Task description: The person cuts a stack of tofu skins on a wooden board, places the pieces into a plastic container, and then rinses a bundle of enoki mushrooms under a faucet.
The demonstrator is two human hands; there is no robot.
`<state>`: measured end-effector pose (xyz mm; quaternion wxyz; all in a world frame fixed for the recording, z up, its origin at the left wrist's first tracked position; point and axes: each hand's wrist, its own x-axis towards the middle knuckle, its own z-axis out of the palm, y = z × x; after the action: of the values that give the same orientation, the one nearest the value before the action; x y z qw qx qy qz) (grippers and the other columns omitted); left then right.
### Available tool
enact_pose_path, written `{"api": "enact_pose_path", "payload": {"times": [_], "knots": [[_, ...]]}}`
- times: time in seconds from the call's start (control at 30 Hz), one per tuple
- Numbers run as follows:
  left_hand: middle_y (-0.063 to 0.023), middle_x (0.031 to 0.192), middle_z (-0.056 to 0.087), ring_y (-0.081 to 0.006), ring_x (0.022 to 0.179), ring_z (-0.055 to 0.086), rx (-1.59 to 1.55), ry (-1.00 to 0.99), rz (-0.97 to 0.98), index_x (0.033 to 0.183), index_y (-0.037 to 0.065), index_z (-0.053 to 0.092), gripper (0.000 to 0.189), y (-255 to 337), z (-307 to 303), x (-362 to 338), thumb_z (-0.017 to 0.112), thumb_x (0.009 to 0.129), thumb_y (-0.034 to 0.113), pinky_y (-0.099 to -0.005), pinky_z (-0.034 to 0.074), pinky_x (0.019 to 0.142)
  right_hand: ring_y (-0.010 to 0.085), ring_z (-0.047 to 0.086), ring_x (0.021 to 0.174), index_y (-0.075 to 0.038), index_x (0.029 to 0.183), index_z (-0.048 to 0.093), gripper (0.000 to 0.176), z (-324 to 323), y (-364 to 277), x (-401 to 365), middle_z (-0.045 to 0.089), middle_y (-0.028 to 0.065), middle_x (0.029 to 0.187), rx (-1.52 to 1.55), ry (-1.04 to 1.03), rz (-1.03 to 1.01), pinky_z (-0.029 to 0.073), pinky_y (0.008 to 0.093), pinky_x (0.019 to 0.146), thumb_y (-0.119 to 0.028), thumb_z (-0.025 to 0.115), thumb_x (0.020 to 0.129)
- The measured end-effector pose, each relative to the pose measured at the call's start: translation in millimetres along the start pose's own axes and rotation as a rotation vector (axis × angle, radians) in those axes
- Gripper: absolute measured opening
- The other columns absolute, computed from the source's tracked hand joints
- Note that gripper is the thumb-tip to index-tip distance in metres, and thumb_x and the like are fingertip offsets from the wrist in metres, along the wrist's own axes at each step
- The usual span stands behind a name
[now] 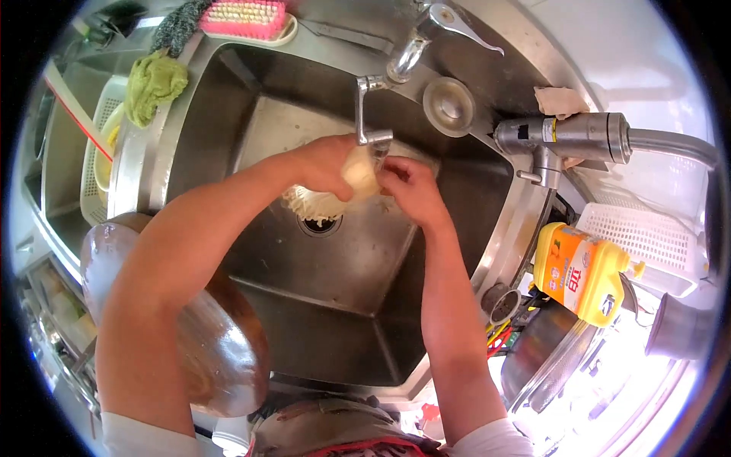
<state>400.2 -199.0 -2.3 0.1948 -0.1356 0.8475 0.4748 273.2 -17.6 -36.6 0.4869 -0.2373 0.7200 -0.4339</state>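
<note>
Under the chrome faucet, my left hand grips a pale, cream-coloured item that looks like a leafy vegetable. Its frilly end hangs above the drain of the steel sink. My right hand is at the item's right side, close to the running water, with its fingers curled together. Whether those fingers hold a part of it is too small to make out.
A metal bowl leans at the lower left. Around the rim are a pink brush, a green cloth, a small round dish and a second tap. A yellow detergent jug stands right, near a white basket.
</note>
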Motion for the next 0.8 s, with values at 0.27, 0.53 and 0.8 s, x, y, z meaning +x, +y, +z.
{"api": "enact_pose_path", "payload": {"times": [0.27,0.53,0.8], "knots": [[-0.0141,0.105,0.065,-0.0244,0.099,0.062,-0.324,-0.172,-0.125,0.116,0.002,0.056,0.067,2.3,-16.2,-4.6,0.078,0.054,0.014,-0.0339,0.049,0.087,0.0107,0.06,0.074,0.001,0.101,0.066,0.023,0.9,-1.5,1.6,0.064,0.003,0.084,-0.071,-0.075,-0.044,0.05,0.0263,0.064,-0.014,0.064,0.084],[-0.014,0.114,0.063,-0.0219,0.098,0.061,-0.455,-0.182,-0.115,0.126,0.0,0.051,0.073,-14.1,-12.8,-2.5,0.077,0.059,0.015,-0.0336,0.048,0.088,0.0169,0.063,0.075,0.0,0.101,0.066,0.03,7.9,-18.5,1.8,0.068,0.0091,0.087,-0.221,-0.11,-0.002,0.05,0.0309,0.068,-0.022,0.067,0.081],[-0.0144,0.11,0.064,-0.0249,0.095,0.062,-0.499,-0.265,-0.363,0.126,0.002,0.052,0.071,-5.6,-22.6,-6.4,0.076,0.06,0.013,-0.0358,0.05,0.085,0.0297,0.064,0.074,0.002,0.092,0.067,0.035,14.9,-22.6,-6.9,0.066,0.0203,0.083,-0.445,-0.007,-0.196,0.05,0.0381,0.069,-0.031,0.069,0.078]]}}
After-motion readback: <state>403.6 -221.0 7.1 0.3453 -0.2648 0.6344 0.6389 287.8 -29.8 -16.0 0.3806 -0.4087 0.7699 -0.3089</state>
